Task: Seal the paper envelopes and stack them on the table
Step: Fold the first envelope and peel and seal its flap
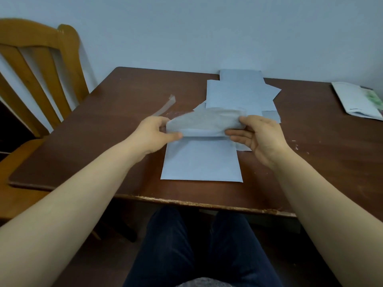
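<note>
Pale blue envelope point(201, 160) flat on the table point(93, 141), just nearer the body than both hands, open end on the far side. Flap point(203, 123) lifted off the envelope body and stretched between the 2 hands, grey and slightly translucent on the side facing the camera, blurred in places. Left hand point(154, 131) at the flap's left end: thumb laid along the near lower edge, fingers curled behind, a pinching hold on the paper. Right hand point(259, 135) at the flap's right end, palm turned toward the camera: thumb on the upper corner, index finger stretched along the lower edge, remaining fingers loosely bent and apart from the paper; a light pinch between thumb and forefinger. Just beyond the right hand, a loose pile of envelopes point(240, 94) of the same pale blue, overlapped at differing angles and reaching the wall point(186, 27); count not discernible. Beyond the left hand, 1 narrow translucent strip point(165, 105) on the table, far end curled upward. Well to the right of the right hand, near the far table corner, a white packet point(358, 100) with a green patch; print unreadable. Left of the left hand, off the table's end, a wooden chair point(41, 59) with a slatted back. Below both forearms, past the worn near table edge, 2 legs in dark trousers point(176, 245).
</note>
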A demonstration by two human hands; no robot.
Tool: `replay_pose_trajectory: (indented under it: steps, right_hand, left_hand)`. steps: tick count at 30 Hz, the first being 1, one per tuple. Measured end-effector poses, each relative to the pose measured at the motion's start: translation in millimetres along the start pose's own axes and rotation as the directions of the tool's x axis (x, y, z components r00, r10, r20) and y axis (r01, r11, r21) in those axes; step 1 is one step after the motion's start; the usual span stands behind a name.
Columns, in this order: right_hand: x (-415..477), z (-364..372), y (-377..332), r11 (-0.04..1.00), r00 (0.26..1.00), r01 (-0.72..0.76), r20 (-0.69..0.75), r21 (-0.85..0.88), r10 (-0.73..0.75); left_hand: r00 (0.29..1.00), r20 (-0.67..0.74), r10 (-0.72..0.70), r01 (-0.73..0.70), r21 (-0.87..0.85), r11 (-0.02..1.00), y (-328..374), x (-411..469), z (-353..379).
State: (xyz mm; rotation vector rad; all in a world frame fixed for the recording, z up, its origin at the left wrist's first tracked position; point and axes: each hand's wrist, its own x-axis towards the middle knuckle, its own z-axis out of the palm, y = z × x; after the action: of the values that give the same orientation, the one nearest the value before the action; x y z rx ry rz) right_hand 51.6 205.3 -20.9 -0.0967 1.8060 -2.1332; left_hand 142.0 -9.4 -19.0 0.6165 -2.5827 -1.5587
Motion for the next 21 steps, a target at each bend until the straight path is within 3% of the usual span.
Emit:
replay_pose_trajectory:
  steps: [3,8,13,16,21]
  right_hand:
    - [5.0,3.0,-19.2,0.996,0.999,0.042,0.002,-0.083,-0.042]
    - [48.2,15.3,-49.5,0.930,0.986,0.131,-0.052,-0.343,-0.158]
    - [94.2,22.7,-40.6,0.899,0.996,0.013,-0.071,-0.437,-0.049]
    - [106.3,19.9,-25.7,0.909,0.995,-0.069,-0.089,-0.411,0.035]
    - [118.8,15.2,-16.9,0.974,0.990,-0.132,-0.075,-0.182,0.120]
  left_hand:
    - [1.000,0.030,0.000,0.004,-0.141,0.990,9.3,8.7,-10.1]
    - [0.999,0.031,-0.017,0.023,-0.172,0.985,23.0,41.3,-21.0]
    - [0.996,-0.036,-0.087,0.076,-0.240,0.968,18.6,77.6,-21.1]
    - [0.990,-0.085,-0.111,0.079,-0.316,0.945,12.4,94.0,-16.9]
    - [0.986,-0.123,-0.113,0.065,-0.337,0.939,9.2,112.3,-9.7]
